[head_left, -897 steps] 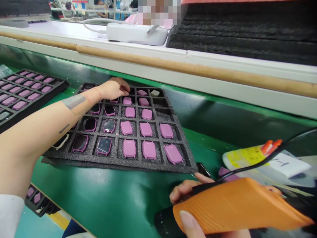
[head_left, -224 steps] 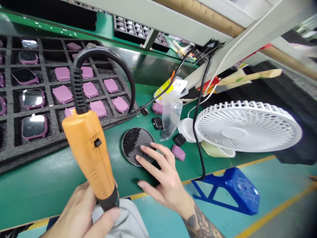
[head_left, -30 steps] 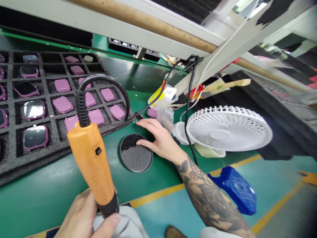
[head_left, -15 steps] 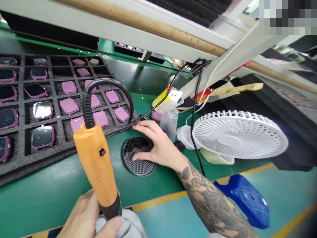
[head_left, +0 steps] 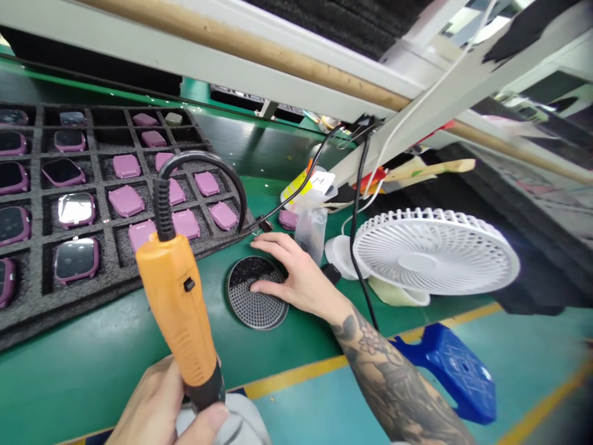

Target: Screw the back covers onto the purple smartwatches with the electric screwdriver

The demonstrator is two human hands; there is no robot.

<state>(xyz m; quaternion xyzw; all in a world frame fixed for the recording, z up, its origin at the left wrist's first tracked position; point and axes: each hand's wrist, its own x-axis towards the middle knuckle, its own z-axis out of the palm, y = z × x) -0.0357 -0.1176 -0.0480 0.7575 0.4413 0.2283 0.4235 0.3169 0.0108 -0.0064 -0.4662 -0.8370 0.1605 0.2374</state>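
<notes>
My left hand (head_left: 157, 408) is closed round the black lower end of an orange electric screwdriver (head_left: 176, 309), held upright with its black cord (head_left: 208, 157) looping over the top. My right hand (head_left: 296, 278) lies palm down on the right edge of a round black mesh dish (head_left: 248, 303) of tiny screws. Its fingers are stretched out and apart, the thumb rests on the mesh, and the fingertips point toward the corner of the black foam tray (head_left: 28, 309). That tray holds several pink watch cases (head_left: 126, 201), some face down and some showing glass.
A white desk fan (head_left: 435, 250) stands right of my hand, with a small plastic bag (head_left: 311, 225), a loose pink case (head_left: 287, 219) and a small black part (head_left: 331, 272) between them. A blue stool (head_left: 456, 380) is on the floor below the green bench edge.
My right hand has stayed over the dish, its thumb shifting slightly on the mesh. The screwdriver remains upright in my left hand. The view has swayed a little.
</notes>
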